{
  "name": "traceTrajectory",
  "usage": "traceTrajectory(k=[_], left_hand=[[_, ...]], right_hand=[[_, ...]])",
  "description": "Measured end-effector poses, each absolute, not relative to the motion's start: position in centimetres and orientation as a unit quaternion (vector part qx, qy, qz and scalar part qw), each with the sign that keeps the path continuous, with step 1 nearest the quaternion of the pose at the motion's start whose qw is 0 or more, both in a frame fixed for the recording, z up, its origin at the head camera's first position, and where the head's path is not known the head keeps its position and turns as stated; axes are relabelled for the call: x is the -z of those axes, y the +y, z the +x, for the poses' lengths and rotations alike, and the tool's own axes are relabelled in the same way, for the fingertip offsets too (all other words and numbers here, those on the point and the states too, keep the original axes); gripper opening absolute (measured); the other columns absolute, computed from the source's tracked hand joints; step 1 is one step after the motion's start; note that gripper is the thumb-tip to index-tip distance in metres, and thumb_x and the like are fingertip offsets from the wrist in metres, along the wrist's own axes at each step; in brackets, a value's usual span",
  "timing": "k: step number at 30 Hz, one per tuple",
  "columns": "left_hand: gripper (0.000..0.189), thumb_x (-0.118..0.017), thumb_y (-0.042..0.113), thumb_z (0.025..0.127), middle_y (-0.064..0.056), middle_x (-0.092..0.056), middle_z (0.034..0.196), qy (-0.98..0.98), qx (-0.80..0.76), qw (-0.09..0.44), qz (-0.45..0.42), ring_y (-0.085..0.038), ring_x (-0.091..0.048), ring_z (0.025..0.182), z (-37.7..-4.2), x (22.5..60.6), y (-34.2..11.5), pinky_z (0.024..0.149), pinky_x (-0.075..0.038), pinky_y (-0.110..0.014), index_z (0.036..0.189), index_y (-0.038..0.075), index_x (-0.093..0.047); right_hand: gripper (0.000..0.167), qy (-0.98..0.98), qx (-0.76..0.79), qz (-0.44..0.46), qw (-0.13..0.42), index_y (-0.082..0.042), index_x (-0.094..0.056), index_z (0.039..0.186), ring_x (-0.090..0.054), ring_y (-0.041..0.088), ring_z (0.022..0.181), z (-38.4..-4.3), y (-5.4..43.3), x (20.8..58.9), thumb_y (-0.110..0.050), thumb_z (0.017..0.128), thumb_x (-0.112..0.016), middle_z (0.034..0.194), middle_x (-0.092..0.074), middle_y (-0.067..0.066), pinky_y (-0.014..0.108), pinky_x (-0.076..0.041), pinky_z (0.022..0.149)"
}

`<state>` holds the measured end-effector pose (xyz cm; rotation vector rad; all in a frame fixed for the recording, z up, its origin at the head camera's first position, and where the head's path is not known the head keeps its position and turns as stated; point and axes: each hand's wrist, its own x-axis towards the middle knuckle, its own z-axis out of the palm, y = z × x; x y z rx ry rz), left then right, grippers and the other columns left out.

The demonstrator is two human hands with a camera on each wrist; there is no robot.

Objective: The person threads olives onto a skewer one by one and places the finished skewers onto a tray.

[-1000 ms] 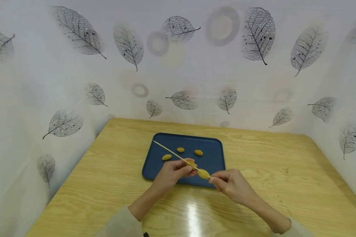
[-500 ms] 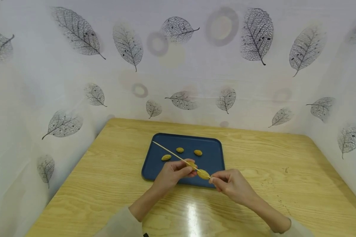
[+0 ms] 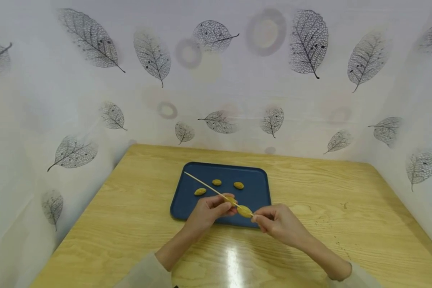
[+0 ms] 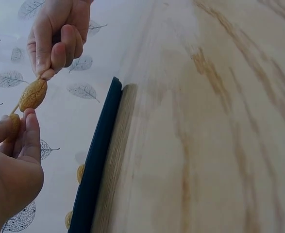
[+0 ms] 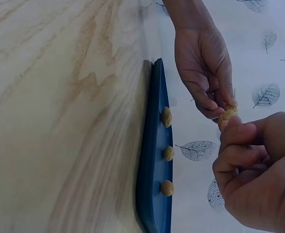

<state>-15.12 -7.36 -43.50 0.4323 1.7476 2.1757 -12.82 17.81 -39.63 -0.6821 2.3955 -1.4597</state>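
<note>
A thin wooden skewer (image 3: 204, 183) runs slantwise over the tray, its bare tip pointing to the far left. Two wrinkled yellow-brown oval fruits sit on its near end. My left hand (image 3: 209, 210) pinches one fruit (image 3: 231, 199) between thumb and fingers, partly covering it. Beside it, the other fruit (image 4: 34, 93) shows uncovered between the two hands. The right hand (image 3: 282, 224) pinches the skewer's near end just past that fruit, fingertips right at it. In the right wrist view, the right hand (image 5: 263, 165) hides most of the skewer.
Under the hands lies a dark blue tray (image 3: 253, 176) on a wooden table (image 3: 317, 192). Three loose fruits rest on it: a left one (image 3: 200, 192), a middle one (image 3: 217, 182) and a right one (image 3: 239, 185). Leaf-printed white cloth (image 3: 237, 88) surrounds the table.
Both hands keep the same grips on the fruit and skewer. Everything in the head view appears slightly further left, as the camera has turned a little.
</note>
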Motion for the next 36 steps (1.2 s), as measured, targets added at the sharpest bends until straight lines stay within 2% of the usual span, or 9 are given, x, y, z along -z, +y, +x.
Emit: traceTrajectory(k=[5, 9, 13, 20, 24, 27, 31, 36], left_hand=[[0.039, -0.066, 0.009, 0.103, -0.026, -0.055, 0.143, 0.601, -0.771, 0.158, 0.14, -0.013, -0.072, 0.1, -15.4, 43.8, -7.1, 0.096, -0.059, -0.033, 0.131, -0.016, -0.06], [0.039, -0.067, 0.007, 0.101, -0.027, -0.057, 0.14, 0.595, -0.775, 0.164, 0.136, -0.013, -0.073, 0.1, -15.6, 43.9, -6.7, 0.095, -0.059, -0.033, 0.132, -0.016, -0.06], [0.039, -0.066, 0.006, 0.102, -0.028, -0.056, 0.14, 0.588, -0.78, 0.164, 0.139, -0.013, -0.073, 0.101, -15.7, 44.0, -6.4, 0.095, -0.059, -0.033, 0.133, -0.016, -0.059], [0.035, -0.067, 0.004, 0.101, -0.026, -0.055, 0.141, 0.57, -0.794, 0.177, 0.114, -0.014, -0.073, 0.1, -15.7, 44.2, -5.8, 0.094, -0.059, -0.03, 0.13, -0.014, -0.062], [0.037, -0.066, 0.002, 0.101, -0.026, -0.055, 0.141, 0.563, -0.8, 0.179, 0.105, -0.014, -0.073, 0.1, -15.7, 44.2, -5.4, 0.094, -0.059, -0.03, 0.132, -0.016, -0.059], [0.038, -0.066, 0.003, 0.101, -0.025, -0.055, 0.142, 0.56, -0.802, 0.18, 0.103, -0.014, -0.073, 0.101, -15.7, 44.2, -5.1, 0.094, -0.059, -0.03, 0.133, -0.017, -0.058], [0.04, -0.066, 0.003, 0.101, -0.027, -0.056, 0.141, 0.56, -0.8, 0.185, 0.11, -0.015, -0.073, 0.102, -15.7, 44.3, -4.9, 0.095, -0.058, -0.031, 0.135, -0.016, -0.057], [0.043, -0.063, -0.001, 0.101, -0.025, -0.064, 0.13, 0.563, -0.795, 0.188, 0.124, -0.018, -0.072, 0.103, -15.9, 44.4, -4.7, 0.098, -0.058, -0.035, 0.142, -0.012, -0.054]], right_hand=[[0.026, 0.834, 0.477, -0.23, 0.154, 0.0, -0.075, 0.094, -0.049, 0.012, 0.045, -13.2, 18.4, 39.2, -0.019, 0.106, -0.062, 0.064, -0.062, 0.007, 0.022, -0.037, 0.04], [0.024, 0.838, 0.468, -0.228, 0.161, 0.001, -0.075, 0.095, -0.051, 0.01, 0.046, -13.2, 18.9, 39.2, -0.017, 0.105, -0.062, 0.068, -0.065, 0.012, 0.02, -0.036, 0.038], [0.023, 0.839, 0.47, -0.224, 0.158, 0.002, -0.075, 0.095, -0.051, 0.01, 0.046, -13.2, 19.2, 39.3, -0.015, 0.105, -0.063, 0.07, -0.066, 0.014, 0.022, -0.042, 0.04], [0.021, 0.851, 0.459, -0.213, 0.14, 0.002, -0.075, 0.095, -0.06, 0.018, 0.05, -13.2, 19.5, 39.4, -0.013, 0.104, -0.064, 0.073, -0.068, 0.013, 0.036, -0.055, 0.043], [0.018, 0.86, 0.444, -0.224, 0.12, 0.0, -0.077, 0.097, -0.064, 0.017, 0.057, -13.3, 19.6, 39.5, -0.012, 0.103, -0.065, 0.074, -0.069, 0.008, 0.031, -0.056, 0.048], [0.016, 0.864, 0.434, -0.234, 0.105, -0.002, -0.078, 0.096, -0.063, 0.012, 0.06, -13.3, 19.7, 39.5, -0.011, 0.102, -0.066, 0.075, -0.068, 0.004, 0.026, -0.055, 0.051], [0.016, 0.863, 0.433, -0.243, 0.099, -0.002, -0.077, 0.095, -0.059, 0.008, 0.057, -13.4, 20.0, 39.5, -0.01, 0.102, -0.066, 0.073, -0.067, 0.002, 0.024, -0.052, 0.047], [0.015, 0.864, 0.426, -0.257, 0.071, -0.002, -0.077, 0.096, -0.056, 0.005, 0.053, -13.3, 20.6, 39.8, -0.008, 0.102, -0.065, 0.069, -0.065, 0.001, 0.023, -0.049, 0.044]])
